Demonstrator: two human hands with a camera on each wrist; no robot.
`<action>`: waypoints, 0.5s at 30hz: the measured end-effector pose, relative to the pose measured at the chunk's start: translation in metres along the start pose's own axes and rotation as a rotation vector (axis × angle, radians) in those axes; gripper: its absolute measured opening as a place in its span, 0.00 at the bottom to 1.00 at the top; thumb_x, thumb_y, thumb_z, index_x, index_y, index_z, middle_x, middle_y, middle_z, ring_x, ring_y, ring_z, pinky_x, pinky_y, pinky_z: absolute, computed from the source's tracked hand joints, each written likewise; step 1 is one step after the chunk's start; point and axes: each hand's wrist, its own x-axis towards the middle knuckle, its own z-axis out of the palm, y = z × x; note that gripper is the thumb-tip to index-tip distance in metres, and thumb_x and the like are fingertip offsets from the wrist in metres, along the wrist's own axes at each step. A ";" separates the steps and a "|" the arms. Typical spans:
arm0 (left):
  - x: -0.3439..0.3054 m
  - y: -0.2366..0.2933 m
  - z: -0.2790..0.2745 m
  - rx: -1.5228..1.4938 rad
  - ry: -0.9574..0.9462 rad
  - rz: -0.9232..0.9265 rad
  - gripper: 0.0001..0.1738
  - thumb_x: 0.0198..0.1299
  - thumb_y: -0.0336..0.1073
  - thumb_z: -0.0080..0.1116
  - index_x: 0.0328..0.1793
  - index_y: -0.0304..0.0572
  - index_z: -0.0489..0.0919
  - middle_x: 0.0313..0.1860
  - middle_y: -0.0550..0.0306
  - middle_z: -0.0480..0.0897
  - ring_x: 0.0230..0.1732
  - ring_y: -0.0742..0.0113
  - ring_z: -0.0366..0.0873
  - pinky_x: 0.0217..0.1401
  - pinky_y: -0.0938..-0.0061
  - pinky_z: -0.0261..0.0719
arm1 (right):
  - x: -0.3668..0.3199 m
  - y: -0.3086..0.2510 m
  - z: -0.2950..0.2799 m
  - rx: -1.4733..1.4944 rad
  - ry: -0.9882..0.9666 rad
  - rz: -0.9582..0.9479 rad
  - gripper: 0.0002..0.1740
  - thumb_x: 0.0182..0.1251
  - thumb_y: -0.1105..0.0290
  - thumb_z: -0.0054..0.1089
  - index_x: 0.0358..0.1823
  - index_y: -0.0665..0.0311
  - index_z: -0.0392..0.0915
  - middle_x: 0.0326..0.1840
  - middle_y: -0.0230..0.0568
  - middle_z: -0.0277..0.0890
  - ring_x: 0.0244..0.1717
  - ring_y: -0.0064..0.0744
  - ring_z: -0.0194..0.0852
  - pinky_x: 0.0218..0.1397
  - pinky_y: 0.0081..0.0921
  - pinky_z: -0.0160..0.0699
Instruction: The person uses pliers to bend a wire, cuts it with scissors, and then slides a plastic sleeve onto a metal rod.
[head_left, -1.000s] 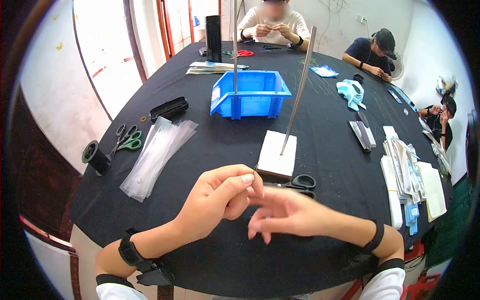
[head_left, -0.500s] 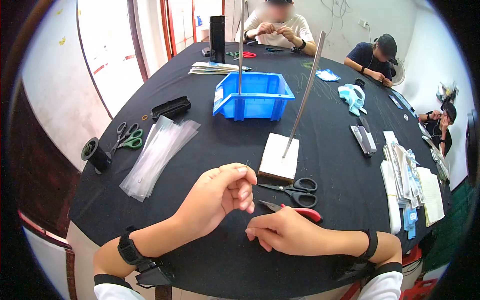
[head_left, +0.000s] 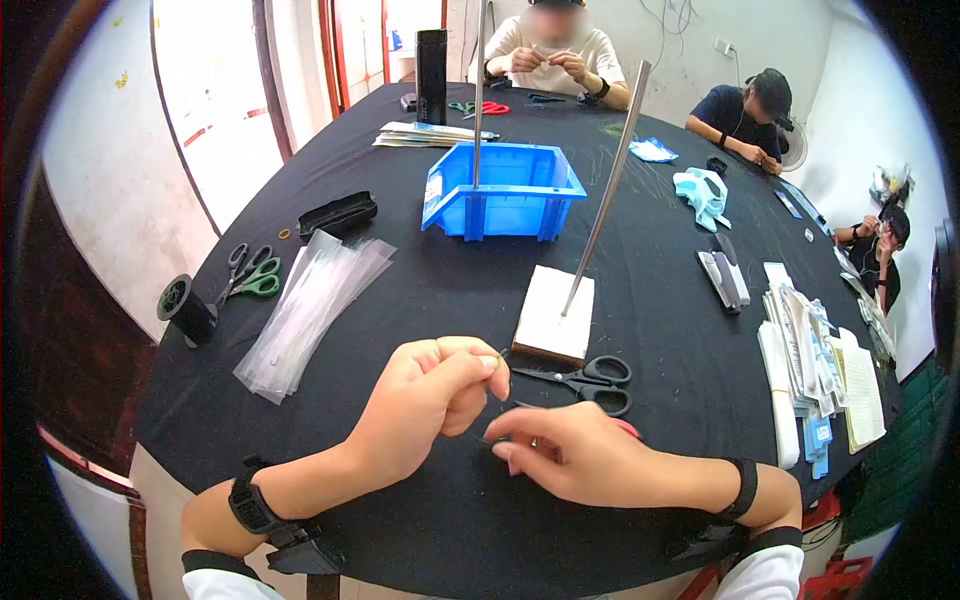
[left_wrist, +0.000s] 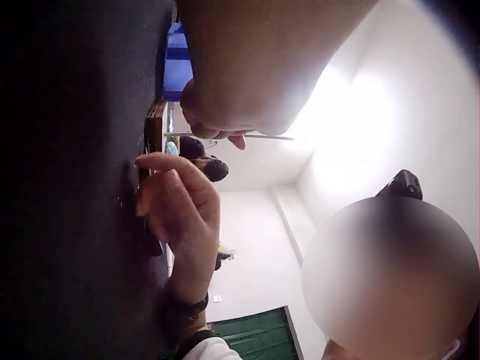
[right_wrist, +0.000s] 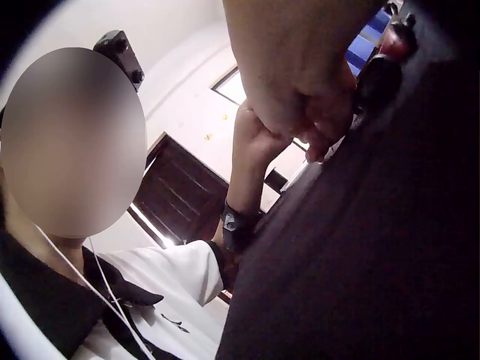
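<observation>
In the head view, my left hand (head_left: 425, 405) pinches a thin dark piece (head_left: 504, 352) between thumb and forefinger, its other fingers curled in. Just right of it and lower, my right hand (head_left: 585, 458) is bent over the cloth, thumb and forefinger tips close around a fine dark strand (head_left: 480, 437). Whether the two thin bits are one piece, I cannot tell. Red-handled pliers (head_left: 628, 428) lie mostly hidden behind the right hand. Beyond them are black scissors (head_left: 603, 371). The left wrist view shows the right hand (left_wrist: 184, 217) with bent fingers.
A white block (head_left: 553, 315) holds a slanted metal rod (head_left: 608, 190); behind stands a blue bin (head_left: 515, 212). Clear plastic sleeves (head_left: 312, 320), green scissors (head_left: 262, 278) and a spool (head_left: 187, 312) lie left. A stapler (head_left: 724, 275) and packets (head_left: 800, 350) are right. Several people sit around the table.
The right hand first drew back from the left hand down to the pliers, then rose slightly, its forefinger extending further left. The left hand's lower fingers have curled in again.
</observation>
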 end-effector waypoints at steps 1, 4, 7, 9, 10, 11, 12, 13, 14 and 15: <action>0.000 -0.001 0.000 0.038 -0.006 0.002 0.13 0.63 0.35 0.47 0.29 0.36 0.75 0.12 0.72 0.59 0.13 0.83 0.49 0.16 0.82 0.44 | 0.000 -0.003 -0.003 -0.016 0.071 -0.003 0.09 0.63 0.71 0.56 0.41 0.67 0.74 0.24 0.46 0.77 0.20 0.37 0.75 0.25 0.31 0.73; -0.001 -0.003 0.002 0.125 -0.046 0.001 0.13 0.62 0.36 0.48 0.28 0.35 0.76 0.13 0.71 0.60 0.13 0.83 0.50 0.17 0.82 0.45 | 0.002 -0.005 -0.012 -0.003 0.289 -0.006 0.11 0.61 0.72 0.57 0.44 0.66 0.74 0.30 0.43 0.78 0.17 0.29 0.69 0.23 0.25 0.71; -0.001 -0.006 0.004 0.161 -0.104 0.002 0.13 0.63 0.34 0.46 0.30 0.35 0.77 0.13 0.73 0.61 0.14 0.85 0.51 0.17 0.83 0.46 | 0.003 -0.010 -0.022 -0.119 0.366 -0.155 0.10 0.59 0.75 0.58 0.43 0.64 0.75 0.33 0.41 0.78 0.21 0.33 0.74 0.25 0.25 0.73; 0.000 -0.007 0.003 0.191 -0.137 -0.009 0.13 0.64 0.34 0.46 0.30 0.35 0.78 0.14 0.73 0.63 0.16 0.85 0.53 0.19 0.84 0.49 | 0.004 -0.002 -0.024 -0.264 0.363 -0.327 0.10 0.58 0.76 0.59 0.42 0.64 0.75 0.32 0.41 0.78 0.24 0.37 0.77 0.26 0.27 0.75; 0.000 -0.007 0.002 0.216 -0.152 -0.023 0.13 0.64 0.33 0.46 0.30 0.35 0.78 0.15 0.72 0.64 0.17 0.85 0.55 0.20 0.84 0.51 | 0.005 0.003 -0.024 -0.311 0.358 -0.366 0.10 0.57 0.76 0.59 0.42 0.64 0.75 0.31 0.41 0.78 0.25 0.38 0.78 0.26 0.28 0.76; 0.000 -0.007 0.001 0.242 -0.166 -0.037 0.14 0.64 0.33 0.46 0.30 0.35 0.78 0.15 0.71 0.66 0.18 0.85 0.57 0.21 0.84 0.53 | 0.005 0.008 -0.025 -0.356 0.352 -0.407 0.10 0.56 0.76 0.59 0.41 0.63 0.75 0.31 0.41 0.77 0.27 0.40 0.79 0.27 0.29 0.76; 0.000 -0.007 0.003 0.301 -0.162 -0.004 0.13 0.64 0.33 0.46 0.30 0.34 0.78 0.16 0.70 0.67 0.18 0.84 0.59 0.21 0.84 0.55 | 0.005 0.012 -0.026 -0.402 0.347 -0.448 0.11 0.56 0.77 0.59 0.41 0.63 0.75 0.31 0.41 0.77 0.28 0.41 0.79 0.27 0.29 0.77; 0.000 -0.007 0.007 0.361 -0.159 0.029 0.13 0.63 0.33 0.46 0.30 0.33 0.78 0.16 0.68 0.68 0.19 0.82 0.60 0.22 0.83 0.56 | 0.005 0.013 -0.028 -0.380 0.329 -0.461 0.11 0.55 0.77 0.59 0.41 0.63 0.75 0.31 0.41 0.77 0.28 0.41 0.79 0.27 0.29 0.76; 0.000 -0.008 0.008 0.420 -0.155 0.062 0.13 0.63 0.33 0.47 0.30 0.33 0.78 0.16 0.67 0.68 0.19 0.81 0.62 0.22 0.83 0.57 | 0.005 0.014 -0.030 -0.359 0.311 -0.476 0.11 0.55 0.78 0.59 0.41 0.63 0.76 0.31 0.41 0.77 0.28 0.40 0.79 0.27 0.29 0.76; 0.000 -0.009 0.007 0.472 -0.195 0.092 0.13 0.63 0.32 0.47 0.30 0.32 0.77 0.19 0.65 0.71 0.22 0.79 0.65 0.26 0.82 0.61 | 0.006 0.013 -0.032 -0.339 0.293 -0.490 0.12 0.55 0.78 0.59 0.42 0.63 0.76 0.31 0.41 0.77 0.27 0.40 0.78 0.27 0.28 0.76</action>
